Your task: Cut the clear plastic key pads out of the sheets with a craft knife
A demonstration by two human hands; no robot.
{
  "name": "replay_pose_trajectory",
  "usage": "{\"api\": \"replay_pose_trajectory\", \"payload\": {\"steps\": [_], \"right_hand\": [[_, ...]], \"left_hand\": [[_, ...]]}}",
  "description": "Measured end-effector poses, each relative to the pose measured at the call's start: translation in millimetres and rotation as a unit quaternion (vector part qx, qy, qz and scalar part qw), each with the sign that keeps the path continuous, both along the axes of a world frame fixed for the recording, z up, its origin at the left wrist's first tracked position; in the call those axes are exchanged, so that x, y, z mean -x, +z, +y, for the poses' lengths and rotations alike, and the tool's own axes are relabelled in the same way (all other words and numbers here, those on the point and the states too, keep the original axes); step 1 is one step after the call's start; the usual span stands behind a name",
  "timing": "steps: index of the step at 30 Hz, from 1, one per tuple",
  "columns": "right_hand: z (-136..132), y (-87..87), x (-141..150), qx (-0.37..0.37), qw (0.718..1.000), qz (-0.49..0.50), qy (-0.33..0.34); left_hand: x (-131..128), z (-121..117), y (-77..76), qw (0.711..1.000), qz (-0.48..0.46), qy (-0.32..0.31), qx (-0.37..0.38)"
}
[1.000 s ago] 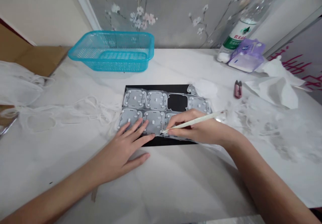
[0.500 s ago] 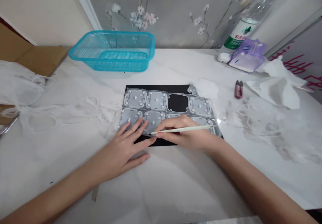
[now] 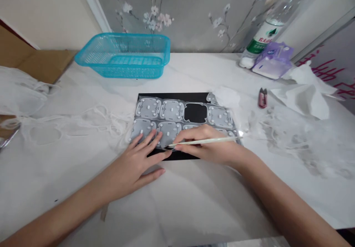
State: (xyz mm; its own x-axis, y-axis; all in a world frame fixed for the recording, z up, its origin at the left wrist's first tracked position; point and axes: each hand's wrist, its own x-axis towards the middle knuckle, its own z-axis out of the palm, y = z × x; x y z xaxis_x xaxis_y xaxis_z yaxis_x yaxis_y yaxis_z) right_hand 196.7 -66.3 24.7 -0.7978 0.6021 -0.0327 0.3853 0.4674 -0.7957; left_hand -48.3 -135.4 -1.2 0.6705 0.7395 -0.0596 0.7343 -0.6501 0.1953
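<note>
Grey rubbery sheet (image 3: 183, 115) | lower row hidden under hands (image 3: 133, 162) (image 3: 208, 151) | pale stylus (image 3: 210, 140)

And the bare left hand (image 3: 130, 162) lies splayed flat, while the bare right hand (image 3: 208, 147) curls inward in a tight, pencil-style pinch!

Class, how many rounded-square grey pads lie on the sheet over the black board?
7: three in the top row, four in the bottom row, the last two partly under the right hand, which may hide more.
</note>
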Motion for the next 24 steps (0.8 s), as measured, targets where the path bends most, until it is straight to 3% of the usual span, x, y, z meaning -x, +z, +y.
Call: {"api": "replay_pose_trajectory", "payload": {"steps": [9,24], "right_hand": [[9.6,13.8,-19.5,0.04,0.998,-0.044,-0.017],[8.8,9.5,-17.2,0.057,0.998,0.019,-0.035]], "left_hand": [[-1.9,-0.1,1.7,1.0,0.0,-0.001,-0.005],[1.0,2.9,2.6,1.0,-0.012,0.0,-0.017]]}}
